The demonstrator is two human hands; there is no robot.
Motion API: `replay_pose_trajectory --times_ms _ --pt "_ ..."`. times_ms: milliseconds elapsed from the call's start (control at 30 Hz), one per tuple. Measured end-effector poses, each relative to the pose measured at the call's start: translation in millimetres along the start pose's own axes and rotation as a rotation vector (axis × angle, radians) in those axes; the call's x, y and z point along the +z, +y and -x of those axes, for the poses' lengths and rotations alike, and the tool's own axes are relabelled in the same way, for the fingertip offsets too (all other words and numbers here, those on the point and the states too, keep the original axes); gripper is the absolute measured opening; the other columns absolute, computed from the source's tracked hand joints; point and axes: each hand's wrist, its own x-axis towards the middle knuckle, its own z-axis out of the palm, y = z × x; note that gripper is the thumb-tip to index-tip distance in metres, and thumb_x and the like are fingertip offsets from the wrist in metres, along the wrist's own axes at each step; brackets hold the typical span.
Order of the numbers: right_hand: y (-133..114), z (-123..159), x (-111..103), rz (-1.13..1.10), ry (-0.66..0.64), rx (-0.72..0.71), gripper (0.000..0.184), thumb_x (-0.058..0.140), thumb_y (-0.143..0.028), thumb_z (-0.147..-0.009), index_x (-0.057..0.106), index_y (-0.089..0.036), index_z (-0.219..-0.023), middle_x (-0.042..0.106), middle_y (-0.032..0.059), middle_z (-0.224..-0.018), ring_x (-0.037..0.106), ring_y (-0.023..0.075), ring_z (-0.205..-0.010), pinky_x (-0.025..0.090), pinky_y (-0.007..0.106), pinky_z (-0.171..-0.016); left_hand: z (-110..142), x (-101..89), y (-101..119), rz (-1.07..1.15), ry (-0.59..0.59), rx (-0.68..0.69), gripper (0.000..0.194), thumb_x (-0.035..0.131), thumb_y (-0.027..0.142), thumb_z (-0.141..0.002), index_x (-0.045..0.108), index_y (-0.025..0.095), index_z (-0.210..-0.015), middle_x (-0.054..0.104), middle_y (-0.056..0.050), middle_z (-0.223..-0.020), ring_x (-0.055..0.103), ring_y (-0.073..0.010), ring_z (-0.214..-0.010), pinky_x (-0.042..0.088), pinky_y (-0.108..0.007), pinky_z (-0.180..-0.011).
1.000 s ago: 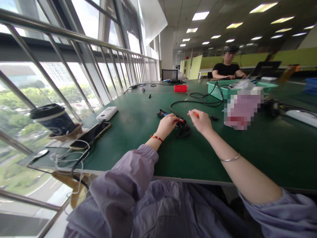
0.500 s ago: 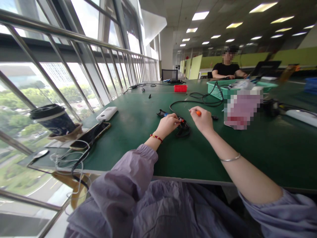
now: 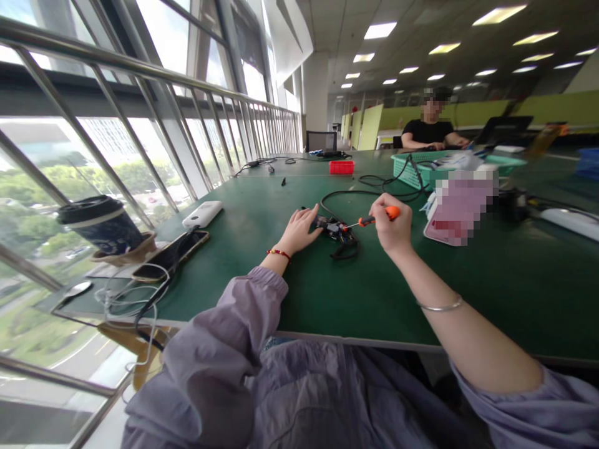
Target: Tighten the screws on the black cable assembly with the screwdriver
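Observation:
My right hand (image 3: 393,224) is closed around an orange-and-black screwdriver (image 3: 367,221), its shaft slanting down to the left. The tip meets a small black electronic assembly (image 3: 334,229) with wires and orange-red bits, which lies on the green table; whether it sits in a screw I cannot make out. Stretched out flat, my left hand (image 3: 297,234) rests against the assembly's left end, thumb apart from the fingers, covering part of it. A dark cable loop (image 3: 346,251) hangs off the near side of the assembly.
A red box (image 3: 341,167) and a green basket (image 3: 412,169) stand farther back. A pink pack (image 3: 456,215) lies right. At left are a lidded cup (image 3: 100,227), a phone (image 3: 171,255), a white power bank (image 3: 203,214) and cables. A person (image 3: 428,131) sits across.
My left hand has shifted left and its pinch has opened out. The screwdriver in my right hand now points left, with its tip at the assembly.

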Motion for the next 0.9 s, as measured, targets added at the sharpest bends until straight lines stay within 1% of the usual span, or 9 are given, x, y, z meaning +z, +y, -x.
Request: replay_pose_trajectory --times_ms 33,100,167,267,367,433,633,800,900 --pt "-1 1 1 -0.007 -0.02 -0.007 0.021 0.047 -0.028 -0.075 0.044 -0.023 -0.055 0.046 -0.0024 -0.05 0.046 0.014 -0.053 0.036 0.027 -0.055 0 3.3 -2 -0.009 -0.027 0.003 0.067 0.049 0.037 -0.089 0.026 0.017 -0.149 0.047 -0.011 -0.14 0.036 -0.0262 -0.132 0.021 -0.044 -0.115" --pt "-4 3 3 -0.003 -0.045 -0.01 0.021 0.046 -0.029 -0.075 0.044 -0.023 -0.056 0.047 -0.0023 -0.051 0.047 0.014 -0.054 0.036 0.026 -0.056 0 8.2 -4 -0.043 -0.042 -0.011 0.069 0.05 0.042 -0.089 0.026 0.017 -0.148 0.046 -0.011 -0.139 0.035 -0.0269 -0.132 0.02 -0.045 -0.115" --pt "-7 5 4 0.023 -0.065 0.005 0.021 0.045 -0.031 -0.076 0.045 -0.023 -0.057 0.049 -0.0017 -0.052 0.049 0.0143 -0.056 0.037 0.026 -0.057 -1 10.6 -2 -0.093 -0.023 -0.028 0.065 0.05 0.043 -0.088 0.032 0.018 -0.145 0.046 -0.011 -0.137 0.036 -0.0274 -0.129 0.019 -0.045 -0.114" --pt "-9 5 5 0.088 -0.088 0.05 0.022 0.044 -0.034 -0.076 0.044 -0.023 -0.058 0.052 -0.0005 -0.054 0.05 0.0152 -0.057 0.039 0.027 -0.058 -1 10.3 3 -0.157 0.007 -0.039 0.053 0.052 0.046 -0.088 0.048 0.019 -0.134 0.049 -0.012 -0.129 0.038 -0.028 -0.124 0.017 -0.047 -0.113" --pt "-8 5 4 0.129 -0.089 0.073 0.022 0.042 -0.035 -0.076 0.043 -0.024 -0.058 0.052 0.0005 -0.054 0.052 0.0165 -0.058 0.04 0.028 -0.059 0 8.9 7 -0.177 0.022 -0.067 0.05 0.054 0.052 -0.085 0.055 0.018 -0.122 0.05 -0.013 -0.123 0.04 -0.0282 -0.116 0.023 -0.045 -0.108" --pt "-7 5 4 0.133 -0.078 0.079 0.022 0.042 -0.036 -0.076 0.042 -0.024 -0.057 0.052 0.0008 -0.054 0.053 0.0172 -0.059 0.04 0.028 -0.059 2 8.8 8 -0.171 0.028 -0.094 0.051 0.055 0.054 -0.084 0.055 0.018 -0.12 0.049 -0.013 -0.121 0.041 -0.0282 -0.113 0.025 -0.044 -0.106" --pt "-4 5 4 0.109 -0.055 0.07 0.022 0.043 -0.035 -0.076 0.044 -0.024 -0.057 0.051 0.0003 -0.053 0.053 0.0173 -0.059 0.04 0.028 -0.061 3 9.2 10 -0.149 0.028 -0.12 0.05 0.055 0.053 -0.085 0.054 0.018 -0.121 0.048 -0.013 -0.121 0.04 -0.0286 -0.113 0.024 -0.043 -0.105" --pt "0 2 5 0.092 -0.07 0.086 0.023 0.043 -0.035 -0.076 0.045 -0.023 -0.057 0.052 0.0006 -0.055 0.052 0.0169 -0.06 0.04 0.028 -0.061 3 7.9 11 -0.149 0.013 -0.134 0.051 0.055 0.052 -0.085 0.054 0.017 -0.122 0.047 -0.013 -0.122 0.041 -0.0288 -0.113 0.026 -0.042 -0.105" --pt "1 1 4 0.094 -0.101 0.107 0.023 0.043 -0.035 -0.076 0.046 -0.023 -0.056 0.052 0.0006 -0.055 0.052 0.0167 -0.061 0.039 0.027 -0.06 3 7.9 11 -0.133 0.007 -0.142 0.051 0.055 0.052 -0.085 0.054 0.017 -0.122 0.047 -0.013 -0.123 0.042 -0.0286 -0.113 0.027 -0.042 -0.104"
